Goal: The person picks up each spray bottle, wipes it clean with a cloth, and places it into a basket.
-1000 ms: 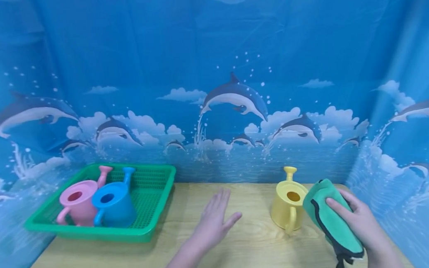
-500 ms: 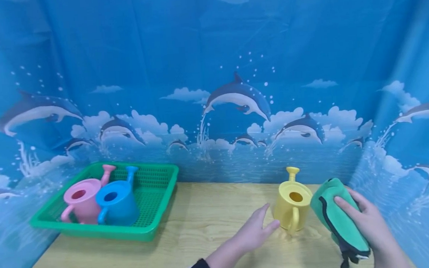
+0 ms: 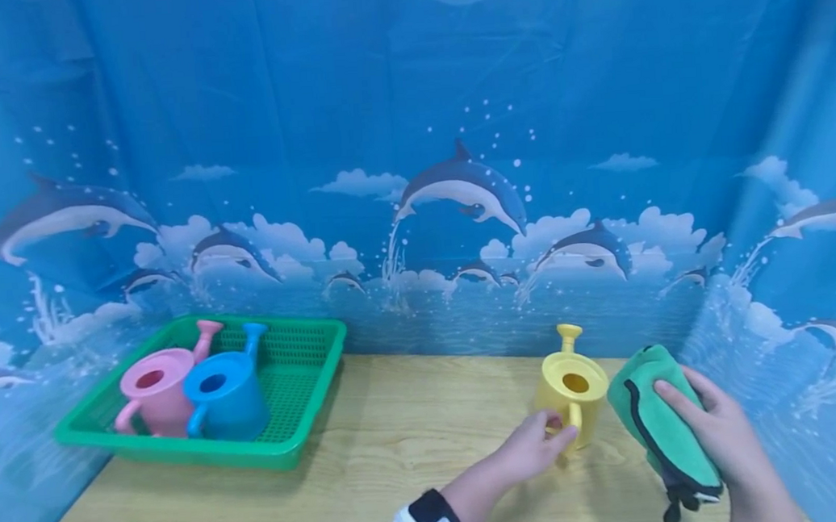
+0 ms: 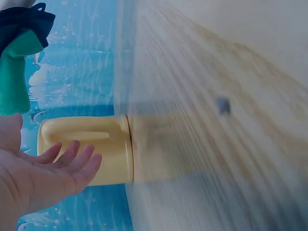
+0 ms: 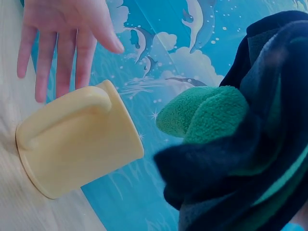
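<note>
A yellow toy watering can (image 3: 574, 383) stands upright on the wooden table, its handle facing me. My left hand (image 3: 533, 449) is at that handle, thumb and fingers apart. In the left wrist view its fingers (image 4: 79, 161) overlap the can's side without curling round the handle, and the right wrist view shows them (image 5: 61, 60) straight beside it. My right hand (image 3: 721, 426) grips a folded green fuzzy cloth with black trim (image 3: 666, 426), the thumb lying across its top. Dark folds and a loose end of the cloth (image 5: 216, 115) fill the right wrist view.
A green plastic basket (image 3: 317, 381) sits at the left of the table (image 3: 399, 408). Inside stand a pink watering can (image 3: 158, 400) and a blue watering can (image 3: 232, 407), side by side. A blue dolphin-print curtain (image 3: 347, 80) hangs behind and along both sides.
My left hand has moved right across the table to the yellow can's handle. The right hand still grips the green cloth beside the can, nearly unmoved.
</note>
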Demonstrator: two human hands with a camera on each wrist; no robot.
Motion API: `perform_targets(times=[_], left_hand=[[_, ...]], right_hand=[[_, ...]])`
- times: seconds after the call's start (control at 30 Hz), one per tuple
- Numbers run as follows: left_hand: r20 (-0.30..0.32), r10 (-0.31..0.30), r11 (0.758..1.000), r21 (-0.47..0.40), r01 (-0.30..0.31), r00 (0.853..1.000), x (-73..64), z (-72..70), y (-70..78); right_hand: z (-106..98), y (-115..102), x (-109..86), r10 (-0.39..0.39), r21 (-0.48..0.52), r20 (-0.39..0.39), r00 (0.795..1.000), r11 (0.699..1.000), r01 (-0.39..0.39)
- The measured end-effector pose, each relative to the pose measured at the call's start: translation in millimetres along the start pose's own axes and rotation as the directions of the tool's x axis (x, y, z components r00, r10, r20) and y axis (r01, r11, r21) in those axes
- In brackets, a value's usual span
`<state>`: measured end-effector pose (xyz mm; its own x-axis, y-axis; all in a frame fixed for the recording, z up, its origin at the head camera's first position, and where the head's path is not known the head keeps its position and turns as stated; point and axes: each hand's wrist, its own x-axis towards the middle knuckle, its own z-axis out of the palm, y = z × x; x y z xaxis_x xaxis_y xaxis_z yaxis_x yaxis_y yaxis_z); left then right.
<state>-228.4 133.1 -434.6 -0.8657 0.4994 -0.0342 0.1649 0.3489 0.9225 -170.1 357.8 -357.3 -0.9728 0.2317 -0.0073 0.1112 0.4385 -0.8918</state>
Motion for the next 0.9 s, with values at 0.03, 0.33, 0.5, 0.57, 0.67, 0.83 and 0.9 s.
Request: perform_targets(times=[0.03,0.33,0.5,0.57,0.67,0.83,0.9], left_hand=[[0.011,-0.006,1.000,-0.009,0.006,1.000,0.9,1.7,0.9],[0.052,-0.011,0.999,0.033,0.009,0.999,7.0,12.7,4.5],[0.020,-0.027,0.998,0.054,0.025,0.999,7.4,16.2,6.2],[0.007,-0.033,0.997,0.064,0.032,0.999,7.0,16.2,6.5],[-0.008,-0.040,0.998,0.058,0.040,0.999,7.2,15.9,6.2],[-0.040,-0.021,0.999,0.043,0.022,0.999,6.6,14.7,3.9],[-0.053,-0.014,0.999,0.029,0.016,0.999,6.8,13.4,3.1]], right_hand=[[0,0,0.4,0.002,-0.004,0.002,1.000,1.000,-0.002],[1,1,2.2,0.006,-0.050,0.001,1.000,0.999,-0.006],[3,1,3.4,0.024,-0.098,0.017,1.000,0.995,-0.022],[2,1,4.1,0.037,-0.112,0.028,0.999,0.993,-0.034],[1,0,4.4,0.057,-0.130,0.037,0.998,0.990,-0.052],[2,-3,3.4,0.070,-0.100,0.049,0.996,0.993,-0.065],[2,-4,3.3,0.070,-0.096,0.051,0.996,0.993,-0.065]])
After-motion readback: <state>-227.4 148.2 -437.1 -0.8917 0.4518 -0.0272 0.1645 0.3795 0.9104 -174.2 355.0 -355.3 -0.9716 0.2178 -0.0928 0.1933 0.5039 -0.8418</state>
